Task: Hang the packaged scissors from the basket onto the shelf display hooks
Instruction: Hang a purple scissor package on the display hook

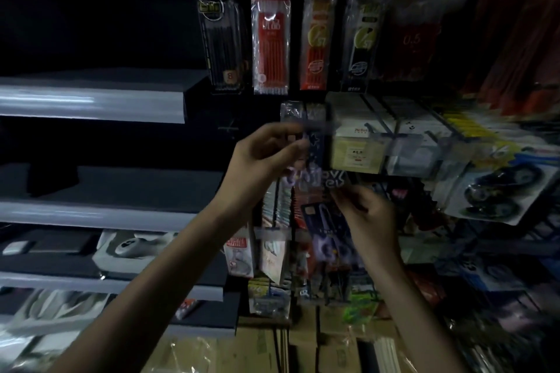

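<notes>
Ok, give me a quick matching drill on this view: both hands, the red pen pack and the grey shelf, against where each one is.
1 left hand
2 right hand
3 red pen pack
4 grey shelf

A hangs top centre
B grips packaged scissors near the top
C far left
D grips the package lower down

Pairs: 1-B, 2-D, 3-A, 4-C

Packaged scissors [316, 179] motion-smeared at centre, print unreadable, lower part hidden behind right hand [368, 216], hang hole indistinct by left hand [266, 157], pen packs [271, 24] at 12 o'clock cut by top edge, blister card [497, 191] at 3 o'clock blurred.
</notes>
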{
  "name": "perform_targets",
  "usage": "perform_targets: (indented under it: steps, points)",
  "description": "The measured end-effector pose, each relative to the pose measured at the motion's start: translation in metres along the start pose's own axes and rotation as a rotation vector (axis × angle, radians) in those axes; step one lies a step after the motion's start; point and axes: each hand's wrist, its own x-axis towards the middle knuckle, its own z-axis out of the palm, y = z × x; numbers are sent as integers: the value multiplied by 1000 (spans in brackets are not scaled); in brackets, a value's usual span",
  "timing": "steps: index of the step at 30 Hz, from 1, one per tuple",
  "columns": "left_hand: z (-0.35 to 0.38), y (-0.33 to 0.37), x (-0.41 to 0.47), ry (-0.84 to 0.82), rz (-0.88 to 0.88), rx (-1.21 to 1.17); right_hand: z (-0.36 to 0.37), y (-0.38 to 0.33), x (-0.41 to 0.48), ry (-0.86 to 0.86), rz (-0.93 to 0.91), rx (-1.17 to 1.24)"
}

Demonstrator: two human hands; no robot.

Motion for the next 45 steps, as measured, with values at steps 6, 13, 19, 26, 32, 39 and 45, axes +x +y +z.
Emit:
perform_targets:
  steps: [6,13,19,26,32,39,45]
  points:
    - [-4,10,3,19,23,92,24,-17,18,33,33,79]
    - [-11,10,4,-19,-26,152,46,-19,34,82,12,131]
    - [-11,6,4,-22,19,198,58,-18,43,128,20,210]
    - [-12,7,5,-19,37,242,63,-23,51,157,32,203]
    - [-12,8,4,-26,45,255,64,-25,51,167,32,223]
    - [-12,8,4,-33,42,229,66,-25,52,221,47,272]
    - [-13,7,4,-26,48,236,69,-21,58,203,49,253]
